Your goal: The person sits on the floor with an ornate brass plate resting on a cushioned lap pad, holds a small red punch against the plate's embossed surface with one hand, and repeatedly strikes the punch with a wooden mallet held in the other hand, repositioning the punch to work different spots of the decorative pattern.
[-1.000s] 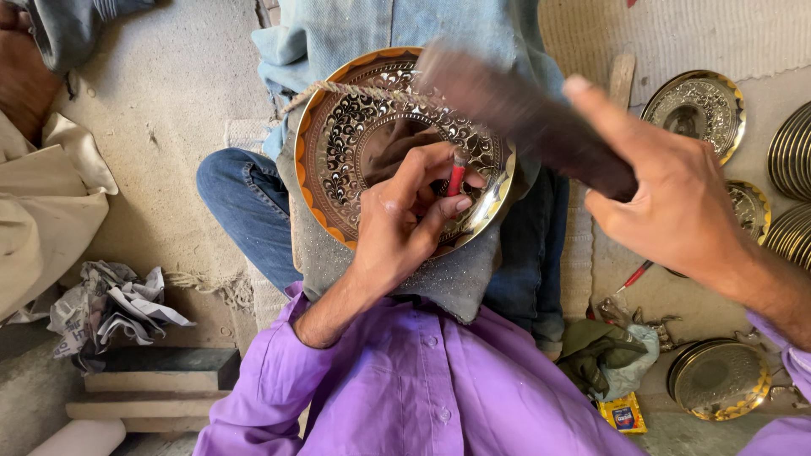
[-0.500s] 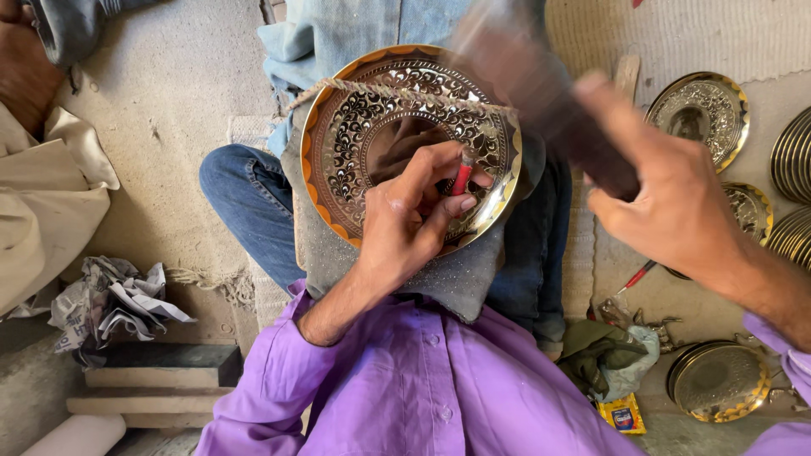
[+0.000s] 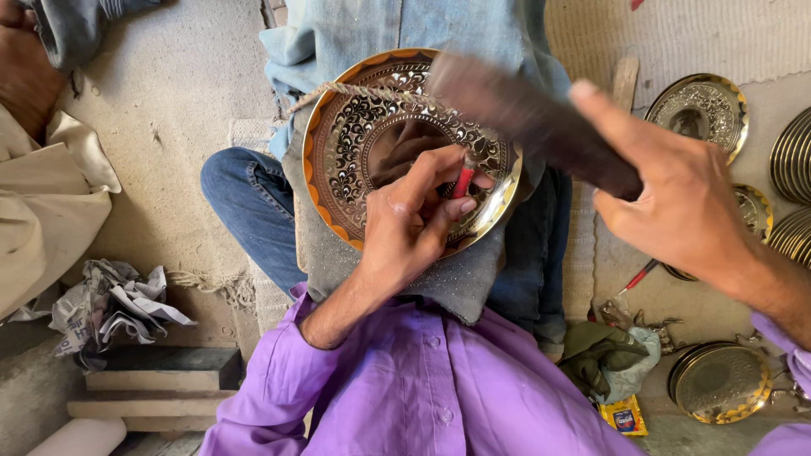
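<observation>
1. My left hand (image 3: 405, 224) pinches a red punch (image 3: 464, 181) on the engraved brass plate (image 3: 355, 143) lying under it on my lap.
2. My right hand (image 3: 676, 198) grips a wooden mallet (image 3: 524, 118) above.
3. A crooked blow can hit my fingers (image 3: 439, 169).

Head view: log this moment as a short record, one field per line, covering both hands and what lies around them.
Left hand: left hand pinches a red-tipped tool against the engraved brass plate
Right hand: right hand grips a dark wooden mallet, blurred, above the plate
Plate support: rests on a grey cloth over the lap, a rope across its upper rim
Floor, right: more brass plates, a red-handled tool
Floor, left: crumpled newspaper
</observation>
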